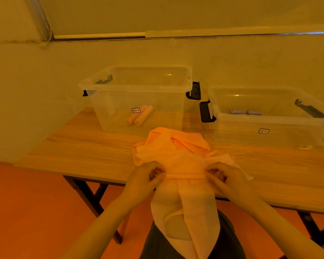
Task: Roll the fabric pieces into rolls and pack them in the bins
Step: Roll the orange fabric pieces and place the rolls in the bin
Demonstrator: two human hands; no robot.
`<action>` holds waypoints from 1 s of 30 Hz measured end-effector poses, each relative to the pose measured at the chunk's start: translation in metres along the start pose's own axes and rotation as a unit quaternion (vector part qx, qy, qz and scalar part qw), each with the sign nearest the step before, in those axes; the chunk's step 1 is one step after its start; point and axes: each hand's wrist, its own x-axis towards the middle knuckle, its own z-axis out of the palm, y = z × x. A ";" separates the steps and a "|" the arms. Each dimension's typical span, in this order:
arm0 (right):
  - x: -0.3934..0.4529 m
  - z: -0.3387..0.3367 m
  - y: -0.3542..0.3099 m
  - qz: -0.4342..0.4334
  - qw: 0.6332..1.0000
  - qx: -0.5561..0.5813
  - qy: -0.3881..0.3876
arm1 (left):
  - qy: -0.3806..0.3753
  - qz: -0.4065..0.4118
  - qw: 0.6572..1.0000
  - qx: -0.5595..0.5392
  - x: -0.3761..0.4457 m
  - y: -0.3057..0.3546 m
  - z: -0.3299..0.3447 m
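Note:
A peach fabric piece (183,156) lies bunched on the wooden table (86,156), its near end hanging over the front edge toward my lap. A narrow rolled band of it runs between my hands at the edge. My left hand (148,176) pinches the band's left end. The right end is pinched by my right hand (223,176). Behind stands a clear left bin (105,86) holding two peach rolls (138,115). A clear right bin (219,113) holds two grey-blue rolls (245,112).
Both bins have black latch handles (195,90) on their sides, facing each other in the gap between them. A wall rises right behind the bins. The table's dark folding legs (90,199) stand on an orange floor at the left.

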 end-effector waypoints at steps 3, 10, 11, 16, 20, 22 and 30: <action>0.000 0.001 -0.001 0.005 1.000 -0.004 0.008 | 0.020 0.006 1.000 -0.004 0.001 -0.002 0.002; 0.001 0.001 0.001 -0.059 0.998 -0.037 0.002 | 0.013 0.048 0.999 0.007 0.002 -0.011 0.005; 0.000 0.000 0.000 -0.057 0.998 -0.039 -0.002 | 0.007 0.049 0.999 0.007 0.001 -0.010 0.004; 0.001 0.002 0.002 -0.066 0.995 -0.071 -0.013 | -0.011 0.053 0.999 0.003 0.000 -0.008 0.000; 0.008 -0.002 0.003 -0.149 0.971 -0.186 0.002 | -0.010 0.058 0.998 0.004 0.001 -0.006 -0.002; 0.013 -0.001 0.002 -0.174 0.959 -0.224 0.013 | -0.011 0.063 0.998 0.012 0.002 -0.004 -0.003; 0.018 0.004 0.009 -0.158 0.969 -0.189 0.005 | 0.027 0.022 0.999 0.030 0.005 0.005 0.000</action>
